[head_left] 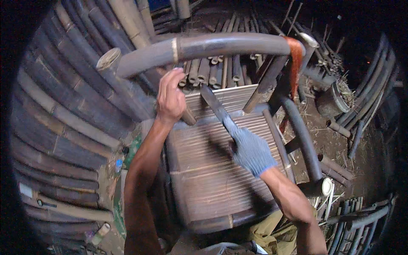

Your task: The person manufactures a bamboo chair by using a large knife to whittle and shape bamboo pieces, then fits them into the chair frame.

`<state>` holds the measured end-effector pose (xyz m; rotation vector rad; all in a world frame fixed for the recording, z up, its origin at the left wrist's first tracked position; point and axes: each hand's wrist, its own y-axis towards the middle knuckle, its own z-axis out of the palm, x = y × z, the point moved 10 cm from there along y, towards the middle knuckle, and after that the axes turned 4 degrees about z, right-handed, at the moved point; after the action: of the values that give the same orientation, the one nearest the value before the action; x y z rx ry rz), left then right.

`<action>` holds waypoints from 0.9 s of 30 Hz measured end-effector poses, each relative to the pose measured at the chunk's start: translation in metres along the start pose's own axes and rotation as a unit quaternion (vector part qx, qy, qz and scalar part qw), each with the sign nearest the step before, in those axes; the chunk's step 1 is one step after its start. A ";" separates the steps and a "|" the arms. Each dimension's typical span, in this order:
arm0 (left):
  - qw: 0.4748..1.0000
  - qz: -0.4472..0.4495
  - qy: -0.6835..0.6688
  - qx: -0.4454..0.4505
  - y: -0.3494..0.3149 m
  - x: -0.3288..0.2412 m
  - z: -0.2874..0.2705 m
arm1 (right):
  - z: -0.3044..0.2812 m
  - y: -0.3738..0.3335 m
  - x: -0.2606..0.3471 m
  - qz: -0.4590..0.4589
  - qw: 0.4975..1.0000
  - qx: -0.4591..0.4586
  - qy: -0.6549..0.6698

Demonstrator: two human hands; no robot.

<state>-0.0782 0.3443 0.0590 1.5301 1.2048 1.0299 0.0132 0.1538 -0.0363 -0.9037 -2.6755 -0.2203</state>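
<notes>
A bamboo chair stands before me, with a slatted seat (212, 170) and a thick curved top rail (229, 44). My bare left hand (171, 97) is closed around a bamboo upright (188, 116) of the chair back, just under the rail; its fingertips are partly blurred. In a grey-blue knitted glove, my right hand (255, 151) grips a knife (216, 107) over the seat. The flat dark blade points away from me toward the back of the seat. Its handle is hidden in the glove. A reddish-orange strip (295, 68) hangs from the rail's right end.
Large bamboo poles (63, 110) lie along the left side. Cut bamboo tubes (208, 72) are stacked behind the chair. At the right stand a bucket (333, 102) with shavings and a bundle of long curved poles (369, 93). Another bamboo frame (361, 223) is at the lower right.
</notes>
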 end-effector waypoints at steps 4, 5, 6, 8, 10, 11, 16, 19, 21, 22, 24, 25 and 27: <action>0.984 -0.083 0.010 0.158 -0.021 -0.001 0.056 | -0.030 -0.046 -0.035 0.025 0.998 -0.044 0.039; 0.972 -0.045 0.058 0.224 -0.031 -0.005 0.075 | -0.034 -0.049 -0.044 0.039 0.996 -0.067 0.036; 0.957 -0.056 0.077 0.274 -0.047 -0.002 0.087 | -0.035 -0.050 -0.052 0.051 0.994 -0.089 0.033; 0.920 -0.068 0.103 0.372 -0.068 -0.008 0.111 | -0.041 -0.024 -0.066 0.045 0.982 -0.184 0.017; 0.915 -0.079 0.090 0.385 -0.067 -0.006 0.121 | -0.051 0.010 -0.076 0.091 0.973 -0.211 0.005; 0.918 -0.072 0.082 0.381 -0.066 -0.011 0.125 | -0.038 0.022 -0.090 0.106 0.983 -0.151 -0.011; 0.904 -0.086 0.093 0.408 -0.068 -0.004 0.124 | -0.053 -0.001 -0.079 -0.027 0.985 -0.170 0.033; 0.907 -0.084 0.122 0.394 -0.072 -0.001 0.122 | -0.024 -0.087 -0.089 0.037 0.988 -0.148 0.035; 0.905 -0.078 0.145 0.393 -0.066 -0.005 0.125 | 0.010 -0.145 -0.119 0.155 0.987 -0.043 -0.010; 0.896 -0.087 0.153 0.408 -0.067 -0.004 0.132 | 0.022 -0.167 -0.133 0.168 0.985 -0.031 -0.017; 0.878 -0.111 0.172 0.432 -0.071 0.004 0.141 | 0.039 -0.188 -0.155 0.199 0.979 0.010 -0.046; 0.889 -0.092 0.173 0.414 -0.069 -0.006 0.148 | 0.042 -0.195 -0.166 0.221 0.972 0.038 -0.072; 0.906 -0.058 0.192 0.372 -0.059 -0.019 0.153 | 0.038 -0.189 -0.169 0.229 0.965 0.031 -0.124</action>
<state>0.0516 0.3089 -0.0363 1.8271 2.1156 0.8502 0.0156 -0.0818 -0.1375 -1.5822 -2.5718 0.0870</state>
